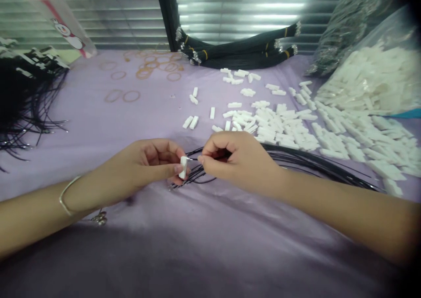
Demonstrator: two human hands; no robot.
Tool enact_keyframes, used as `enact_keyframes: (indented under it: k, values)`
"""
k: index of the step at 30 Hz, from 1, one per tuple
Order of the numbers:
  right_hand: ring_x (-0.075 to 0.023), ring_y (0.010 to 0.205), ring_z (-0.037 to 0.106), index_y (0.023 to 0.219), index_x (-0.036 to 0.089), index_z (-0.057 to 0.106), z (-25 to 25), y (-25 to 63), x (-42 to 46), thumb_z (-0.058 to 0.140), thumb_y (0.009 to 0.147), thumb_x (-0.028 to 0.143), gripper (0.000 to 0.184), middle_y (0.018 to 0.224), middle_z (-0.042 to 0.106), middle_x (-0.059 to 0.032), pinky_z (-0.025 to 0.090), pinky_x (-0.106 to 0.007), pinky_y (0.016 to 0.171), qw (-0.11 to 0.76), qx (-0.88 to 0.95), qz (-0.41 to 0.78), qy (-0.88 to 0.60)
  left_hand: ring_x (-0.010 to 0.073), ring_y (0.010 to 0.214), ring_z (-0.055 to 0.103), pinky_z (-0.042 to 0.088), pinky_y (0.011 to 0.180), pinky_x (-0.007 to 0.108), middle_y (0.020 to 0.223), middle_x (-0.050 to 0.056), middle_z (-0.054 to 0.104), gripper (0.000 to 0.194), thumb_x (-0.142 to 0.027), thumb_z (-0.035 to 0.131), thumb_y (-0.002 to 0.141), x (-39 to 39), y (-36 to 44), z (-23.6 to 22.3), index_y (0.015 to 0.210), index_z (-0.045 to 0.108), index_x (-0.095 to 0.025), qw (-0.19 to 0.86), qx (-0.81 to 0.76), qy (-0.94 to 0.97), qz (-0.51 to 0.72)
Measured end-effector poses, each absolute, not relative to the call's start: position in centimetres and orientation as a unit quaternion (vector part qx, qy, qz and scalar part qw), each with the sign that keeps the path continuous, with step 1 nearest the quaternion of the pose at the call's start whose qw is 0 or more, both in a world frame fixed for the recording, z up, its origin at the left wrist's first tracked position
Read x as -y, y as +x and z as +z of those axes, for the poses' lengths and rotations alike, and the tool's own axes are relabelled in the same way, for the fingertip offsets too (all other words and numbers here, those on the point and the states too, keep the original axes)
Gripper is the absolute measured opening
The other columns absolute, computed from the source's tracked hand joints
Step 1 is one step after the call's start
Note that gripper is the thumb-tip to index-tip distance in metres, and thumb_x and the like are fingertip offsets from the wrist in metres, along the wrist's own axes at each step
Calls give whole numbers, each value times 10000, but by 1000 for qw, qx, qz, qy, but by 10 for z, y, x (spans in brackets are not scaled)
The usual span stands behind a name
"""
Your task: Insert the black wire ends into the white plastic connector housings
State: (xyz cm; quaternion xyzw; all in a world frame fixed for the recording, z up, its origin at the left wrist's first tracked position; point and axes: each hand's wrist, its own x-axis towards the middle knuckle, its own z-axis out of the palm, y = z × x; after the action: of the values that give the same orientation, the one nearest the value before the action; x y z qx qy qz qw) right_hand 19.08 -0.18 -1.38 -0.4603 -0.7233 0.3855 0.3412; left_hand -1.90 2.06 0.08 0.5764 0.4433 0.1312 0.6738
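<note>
White connector (183,167), long axis upright, sits pinched in left hand (144,163), right hand (243,157) pinching a leftward-pointing wire (194,159).

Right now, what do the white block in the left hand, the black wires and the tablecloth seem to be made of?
Block: probably hard plastic, matte white, going by its straight edges and even colour.
Wires: likely black plastic or rubber over metal, slightly glossy; the silvery ends suggest metal.
Tablecloth: thin fabric or plastic sheet, faintly shiny; its soft creases leave either possible.
</note>
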Motion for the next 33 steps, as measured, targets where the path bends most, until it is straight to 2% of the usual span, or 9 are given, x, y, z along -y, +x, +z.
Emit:
enact_keyframes:
  k: [12, 18, 33]
  values:
    - [-60, 552, 509, 639, 150, 617, -15, 190, 1, 577, 773, 178, 142, 612, 596, 35, 369, -179, 503, 310, 755, 364, -449, 87, 652, 634, 512, 660, 180, 724, 5, 707, 121, -212, 678, 809, -15, -18, 2, 885, 621, -138, 655, -462, 579, 148]
    - [-53, 554, 491, 633, 152, 602, -14, 189, 3, 572, 792, 180, 164, 594, 573, 45, 349, -184, 509, 300, 771, 334, -451, 59, 594, 618, 501, 618, 151, 635, -29, 691, 128, -176, 695, 783, -14, -16, 2, 822, 583, -128, 667, -457, 565, 166]
    - [-55, 546, 466, 634, 154, 573, -12, 190, 2, 564, 781, 156, 147, 585, 544, 50, 341, -188, 506, 289, 775, 335, -452, 78, 623, 661, 540, 620, 164, 693, -15, 716, 111, -132, 701, 749, -22, -20, -4, 805, 605, -119, 707, -399, 561, 160]
